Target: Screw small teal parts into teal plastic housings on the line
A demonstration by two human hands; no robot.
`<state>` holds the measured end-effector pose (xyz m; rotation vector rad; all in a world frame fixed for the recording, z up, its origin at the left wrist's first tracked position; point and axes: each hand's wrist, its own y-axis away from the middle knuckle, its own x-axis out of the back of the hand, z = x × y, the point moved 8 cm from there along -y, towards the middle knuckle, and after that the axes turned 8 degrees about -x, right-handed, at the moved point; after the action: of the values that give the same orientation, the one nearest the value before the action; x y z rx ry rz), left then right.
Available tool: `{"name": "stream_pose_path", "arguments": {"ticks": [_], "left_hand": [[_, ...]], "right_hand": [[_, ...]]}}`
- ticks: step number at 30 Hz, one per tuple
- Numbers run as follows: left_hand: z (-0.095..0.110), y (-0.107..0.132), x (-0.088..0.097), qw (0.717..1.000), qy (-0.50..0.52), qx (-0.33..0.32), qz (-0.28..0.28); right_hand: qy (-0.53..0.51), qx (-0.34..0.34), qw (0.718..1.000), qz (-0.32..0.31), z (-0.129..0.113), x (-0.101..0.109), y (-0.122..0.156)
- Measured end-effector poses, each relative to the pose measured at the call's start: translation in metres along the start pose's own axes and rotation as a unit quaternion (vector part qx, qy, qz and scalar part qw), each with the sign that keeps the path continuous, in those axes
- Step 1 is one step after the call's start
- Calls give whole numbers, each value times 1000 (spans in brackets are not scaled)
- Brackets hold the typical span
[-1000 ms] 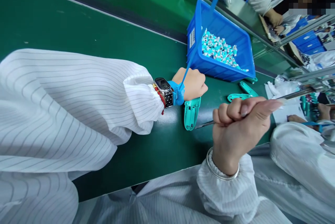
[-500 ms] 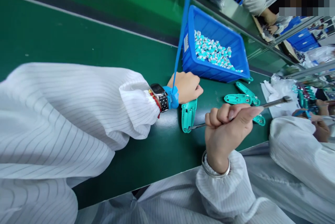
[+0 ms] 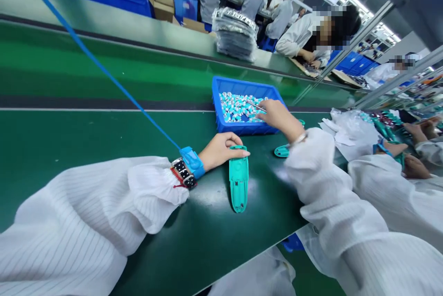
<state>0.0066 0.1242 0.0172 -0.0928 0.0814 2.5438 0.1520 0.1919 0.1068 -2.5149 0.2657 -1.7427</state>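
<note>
My left hand (image 3: 221,149) rests on the green belt with its fingers curled over the top end of a teal plastic housing (image 3: 238,179) that lies lengthwise toward me. A blue wrist strap (image 3: 192,162) with a blue cord (image 3: 104,67) sits on that wrist, beside a watch. My right hand (image 3: 277,117) reaches into the blue bin (image 3: 221,123) and grips metal tweezers (image 3: 256,106), whose tip lies among several small teal and white parts (image 3: 235,106).
Another teal housing (image 3: 281,151) lies right of my right wrist. White plastic bags (image 3: 346,129) lie further right, where a co-worker's hands (image 3: 411,148) handle teal pieces. A silver bagged stack (image 3: 234,33) stands beyond the belt, with other workers behind.
The view has lifted and swung level. My right hand, which held the tweezers near the teal housing, has moved forward into the blue bin. My left hand stays on the housing.
</note>
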Motion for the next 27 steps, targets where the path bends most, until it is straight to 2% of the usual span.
{"name": "stream_pose_path", "arguments": {"ticks": [2, 5, 9, 12, 15, 18, 21, 22, 24, 25, 27], "left_hand": [[-2, 5, -3, 998, 55, 35, -1], [-4, 6, -5, 989, 130, 67, 11], [-12, -3, -12, 968, 229, 99, 17], [-24, -9, -14, 956, 257, 133, 37], [-31, -7, -15, 953, 255, 159, 39], [-32, -1, -17, 953, 250, 167, 34], [-27, 6, -24, 952, 255, 170, 4], [-23, 8, -27, 954, 247, 167, -12], [-16, 13, -33, 964, 210, 153, -51], [-12, 16, -36, 970, 184, 143, -71], [-3, 22, -42, 976, 136, 122, -115]], "right_hand": [[-23, -2, 1000, 13, -1, -11, -19], [-60, 21, 998, 21, -7, -24, -32], [-97, 71, 993, -17, -5, -37, -35], [-131, 91, 986, -45, -1, -42, -36], [-172, 96, 980, -31, 2, -31, -36], [-215, 88, 973, 10, 5, -1, -31], [-257, 81, 963, 33, 4, 28, -12], [-277, 79, 958, 22, 3, 33, -2], [-352, 60, 932, -60, -2, 29, 22], [-409, 41, 901, -137, -6, 19, 37], [-493, 6, 821, -287, -17, -4, 72]]}}
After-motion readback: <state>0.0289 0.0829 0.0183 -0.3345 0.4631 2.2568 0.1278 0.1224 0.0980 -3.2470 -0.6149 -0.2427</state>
